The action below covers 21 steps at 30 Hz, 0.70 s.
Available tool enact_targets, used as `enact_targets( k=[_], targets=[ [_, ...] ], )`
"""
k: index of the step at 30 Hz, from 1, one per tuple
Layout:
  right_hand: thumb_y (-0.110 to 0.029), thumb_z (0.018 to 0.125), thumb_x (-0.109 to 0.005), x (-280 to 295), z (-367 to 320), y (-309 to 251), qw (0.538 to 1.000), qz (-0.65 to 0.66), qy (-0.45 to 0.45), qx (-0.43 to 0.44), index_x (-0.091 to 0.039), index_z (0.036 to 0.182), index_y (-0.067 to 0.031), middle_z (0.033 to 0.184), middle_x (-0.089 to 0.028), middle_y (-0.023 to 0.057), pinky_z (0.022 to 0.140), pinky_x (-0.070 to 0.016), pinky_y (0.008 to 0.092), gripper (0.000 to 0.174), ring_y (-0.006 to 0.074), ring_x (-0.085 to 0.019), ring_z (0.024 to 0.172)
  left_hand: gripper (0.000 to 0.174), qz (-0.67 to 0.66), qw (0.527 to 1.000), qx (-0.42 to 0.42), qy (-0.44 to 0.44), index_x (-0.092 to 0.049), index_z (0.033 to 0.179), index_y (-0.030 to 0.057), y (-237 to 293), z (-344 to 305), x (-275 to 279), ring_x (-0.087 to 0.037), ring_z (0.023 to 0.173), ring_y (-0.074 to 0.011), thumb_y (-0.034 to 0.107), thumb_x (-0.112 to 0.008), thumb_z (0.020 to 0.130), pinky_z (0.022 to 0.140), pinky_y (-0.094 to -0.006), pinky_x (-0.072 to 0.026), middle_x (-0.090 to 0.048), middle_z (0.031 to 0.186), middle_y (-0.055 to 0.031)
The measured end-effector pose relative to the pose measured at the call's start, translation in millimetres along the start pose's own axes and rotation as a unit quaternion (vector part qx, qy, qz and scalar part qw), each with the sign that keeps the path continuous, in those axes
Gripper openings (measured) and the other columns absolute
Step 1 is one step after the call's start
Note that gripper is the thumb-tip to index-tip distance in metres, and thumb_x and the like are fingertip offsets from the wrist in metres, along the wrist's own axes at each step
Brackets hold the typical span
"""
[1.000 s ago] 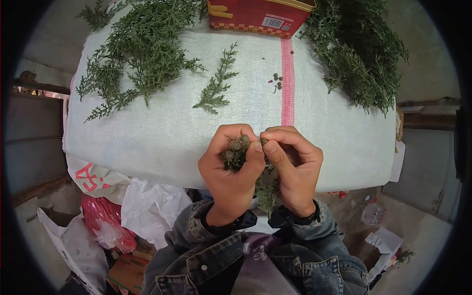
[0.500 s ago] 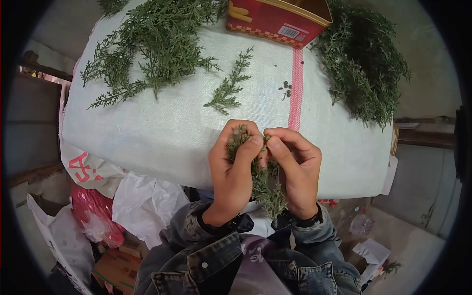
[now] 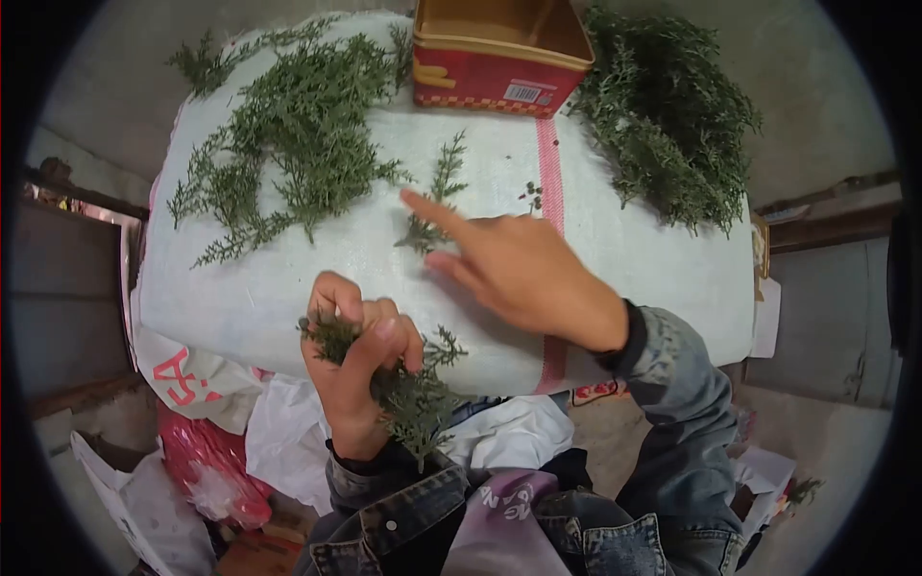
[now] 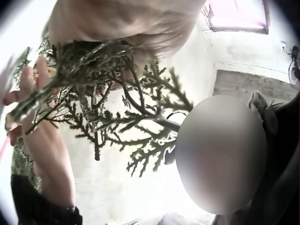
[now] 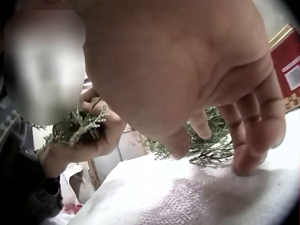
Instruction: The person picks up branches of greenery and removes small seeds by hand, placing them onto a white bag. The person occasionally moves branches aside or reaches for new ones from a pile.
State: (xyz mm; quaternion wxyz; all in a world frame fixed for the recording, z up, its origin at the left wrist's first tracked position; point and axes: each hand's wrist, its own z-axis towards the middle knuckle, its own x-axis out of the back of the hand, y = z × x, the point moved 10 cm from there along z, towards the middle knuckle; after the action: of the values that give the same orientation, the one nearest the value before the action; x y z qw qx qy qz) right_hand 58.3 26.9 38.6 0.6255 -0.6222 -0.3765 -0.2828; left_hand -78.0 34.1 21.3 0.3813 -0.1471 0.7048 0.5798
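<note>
My left hand [image 3: 357, 370] grips a bundle of green sprigs [image 3: 416, 408] at the sack's front edge; the stems and leaves trail below it, also in the left wrist view [image 4: 98, 79]. My right hand [image 3: 523, 274] is stretched over the white woven sack [image 3: 288, 307], fingers extended and holding nothing visible. Its fingertips are beside a single small sprig [image 3: 448, 173], part of which the hand hides. In the right wrist view the right hand [image 5: 201, 84] has its fingers spread just above the sack. Several small round cones [image 3: 534, 195] lie by the pink stripe.
A leafy branch pile [image 3: 307, 134] lies at the sack's left, a denser pile [image 3: 672, 125] at its right. A red open tin [image 3: 490, 77] stands at the back between them. Bags, including a red one [image 3: 206, 466], are on the floor at left.
My right hand has left the bundle and moved forward and left over the sack, its fingers now extended. My left hand has shifted left with the bundle. The head view has shifted.
</note>
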Motion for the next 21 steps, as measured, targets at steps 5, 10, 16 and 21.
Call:
enact_targets(
  k=[5,10,16,21],
  targets=[
    [-0.032,0.091,-0.062,-13.9,5.5,-4.3,0.987,-0.150,0.051,0.021,-0.053,0.128,-0.0087,0.087,-0.058,0.0149,0.052,-0.0473,0.0419,0.044,0.0337,-0.061,0.061,0.021,0.022,0.999,0.018,0.036,-0.038,0.091,0.0089,-7.9,-0.5,10.2,-0.036,0.051,-0.0090,0.003,-0.058,0.090,0.049,-0.0269,-0.0405,-0.036,0.059,0.0011],
    [-0.025,0.087,-0.067,14.7,-28.0,-14.6,0.982,-0.148,0.111,0.024,-0.061,0.113,-0.0085,0.092,-0.057,0.0141,0.051,-0.0484,0.0379,0.032,0.0284,-0.061,0.061,0.017,0.029,0.990,-0.009,0.139,-0.040,0.091,0.0078,-7.2,1.7,18.8,-0.038,0.047,-0.0087,0.005,-0.057,0.092,0.049,-0.0258,-0.0393,-0.037,0.059,0.0008],
    [-0.010,0.074,-0.074,19.4,-87.7,-34.9,0.975,-0.116,0.162,0.095,-0.067,0.109,-0.0098,0.095,-0.058,0.0097,0.053,-0.0511,0.0305,0.035,0.0198,-0.061,0.065,0.013,0.068,0.992,0.052,0.091,-0.044,0.090,0.0053,-33.1,3.0,15.4,-0.037,0.044,-0.0061,0.006,-0.057,0.093,0.047,-0.0231,-0.0366,-0.039,0.061,0.0022],
    [-0.007,0.068,-0.076,13.7,-113.7,-37.9,0.977,-0.076,0.159,0.121,-0.070,0.107,-0.0089,0.096,-0.060,0.0099,0.054,-0.0524,0.0299,0.039,0.0182,-0.062,0.066,0.011,0.161,0.982,0.079,0.064,-0.050,0.099,0.0013,-45.5,1.5,-0.3,-0.035,0.044,-0.0044,0.006,-0.058,0.093,0.046,-0.0223,-0.0347,-0.042,0.062,0.0032]
  ],
)
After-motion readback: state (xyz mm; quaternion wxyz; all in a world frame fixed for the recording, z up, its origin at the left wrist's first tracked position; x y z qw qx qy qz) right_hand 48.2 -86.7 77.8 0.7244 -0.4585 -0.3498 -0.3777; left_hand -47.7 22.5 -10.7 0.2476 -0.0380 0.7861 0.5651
